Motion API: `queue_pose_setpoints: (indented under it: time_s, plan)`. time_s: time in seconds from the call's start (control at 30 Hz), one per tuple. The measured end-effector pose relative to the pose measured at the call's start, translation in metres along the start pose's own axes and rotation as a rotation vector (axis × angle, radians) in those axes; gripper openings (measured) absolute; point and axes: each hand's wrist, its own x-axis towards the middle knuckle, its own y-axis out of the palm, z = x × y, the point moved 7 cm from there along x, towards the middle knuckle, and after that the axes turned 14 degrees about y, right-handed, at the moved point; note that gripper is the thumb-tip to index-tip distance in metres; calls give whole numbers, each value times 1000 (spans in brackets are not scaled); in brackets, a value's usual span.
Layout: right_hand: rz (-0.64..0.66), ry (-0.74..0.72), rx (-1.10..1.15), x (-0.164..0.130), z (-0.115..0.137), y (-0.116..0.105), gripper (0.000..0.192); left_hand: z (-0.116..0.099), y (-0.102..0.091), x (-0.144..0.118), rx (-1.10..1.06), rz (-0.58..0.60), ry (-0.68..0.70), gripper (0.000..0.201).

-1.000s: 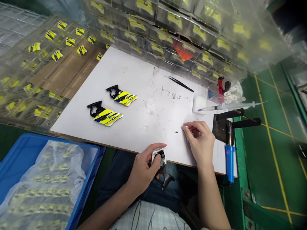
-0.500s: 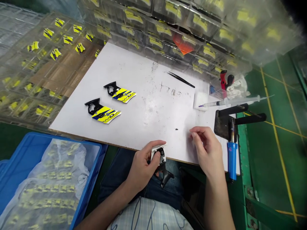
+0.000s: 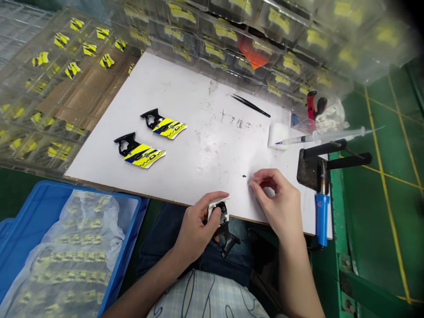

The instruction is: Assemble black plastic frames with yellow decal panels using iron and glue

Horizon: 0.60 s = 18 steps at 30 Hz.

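My left hand [image 3: 202,223] is closed around a black and white plastic part [image 3: 226,236] at the table's front edge, thumb on its inner side. Its black bracket end points down over my lap. My right hand [image 3: 276,198] hovers above the white board, thumb and forefinger drawn together in a pinch; whatever may be between the tips is too small to make out. Just left of those fingertips lies a tiny black piece [image 3: 244,176]. Two finished-looking parts, yellow, blue and white with black brackets, lie further left: one nearer [image 3: 145,155], one behind it [image 3: 169,128].
Black tweezers [image 3: 251,105] lie at the back. On the right are a syringe [image 3: 301,139] by a white block [image 3: 278,136] and a blue-handled soldering iron [image 3: 321,216] in its stand. Clear trays [image 3: 92,95] and a blue bin [image 3: 127,229] flank the left.
My right hand has moved left, bringing its pinched fingertips close to the tiny black piece. My left hand keeps hold of the plastic part in nearly the same place.
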Motion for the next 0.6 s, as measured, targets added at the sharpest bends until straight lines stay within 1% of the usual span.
queue_pose_setpoints:
  time_s: [0.07, 0.17, 0.3, 0.4, 0.5, 0.6]
  plan:
    - [0, 12, 64, 0, -2, 1, 8, 1, 1, -1, -12, 5, -2, 38]
    - [-38, -55, 68, -4, 4, 2, 10, 1, 1, -1, -7, 10, 7, 38]
    - [-82, -209, -51, -12, 17, 9, 17, 0, 0, 0, 2, 12, 20, 37]
    - [-110, -276, -133, -17, 22, 13, 20, 0, 0, 0, -6, 17, 13, 37]
    - [-110, -275, -166, -21, 22, 11, 20, -2, 0, 0, 5, 19, 18, 37]
    - [-48, -178, -73, -24, 17, 8, 17, -3, 0, 0, 4, 14, 15, 36]
